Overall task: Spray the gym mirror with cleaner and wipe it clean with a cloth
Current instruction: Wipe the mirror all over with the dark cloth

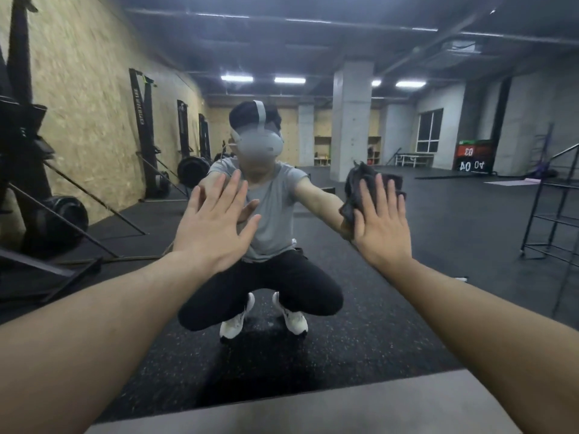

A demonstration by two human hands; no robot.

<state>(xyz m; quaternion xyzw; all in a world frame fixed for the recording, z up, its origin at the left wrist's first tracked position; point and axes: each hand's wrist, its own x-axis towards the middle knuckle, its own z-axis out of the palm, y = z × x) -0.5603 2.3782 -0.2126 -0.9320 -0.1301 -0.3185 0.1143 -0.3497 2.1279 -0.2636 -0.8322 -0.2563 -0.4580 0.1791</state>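
The gym mirror [438,230] fills almost the whole view and shows my own squatting reflection. My right hand [380,223] lies flat with straight fingers, pressing a dark grey cloth [360,186] against the glass at the right of centre. My left hand [216,220] is spread flat on the mirror at the left of centre, fingers straight, holding nothing. No spray bottle is in view.
A grey ledge [313,411] runs along the mirror's bottom edge. Reflected in the glass are black weight racks [37,170] on the left, a black metal shelf frame [551,208] on the right, a concrete pillar [351,120] and dark rubber flooring.
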